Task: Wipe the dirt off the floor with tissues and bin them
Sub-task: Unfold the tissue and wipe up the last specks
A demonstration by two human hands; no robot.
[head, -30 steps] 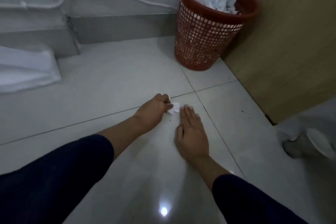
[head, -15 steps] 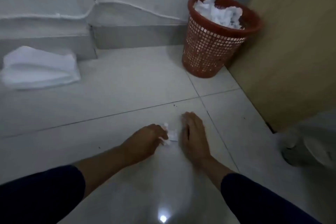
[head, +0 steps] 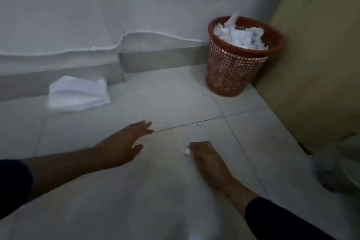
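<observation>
We see a pale, glossy tiled floor (head: 175,101) crossed by thin dark grout lines. On it, in the corner, stands a red mesh bin (head: 236,64), heaped with white tissues. Well to the left of the bin, against the skirting, lies a stack of clean white tissues (head: 78,93). In front of the bin, nearer us, a small crumpled tissue (head: 186,150) lies on the tiles, and dark specks of dirt (head: 198,125) dot the grout line between it and the bin.

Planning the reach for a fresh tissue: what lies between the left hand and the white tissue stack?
Head view: only bare floor tile between the left hand and tissue stack.
</observation>
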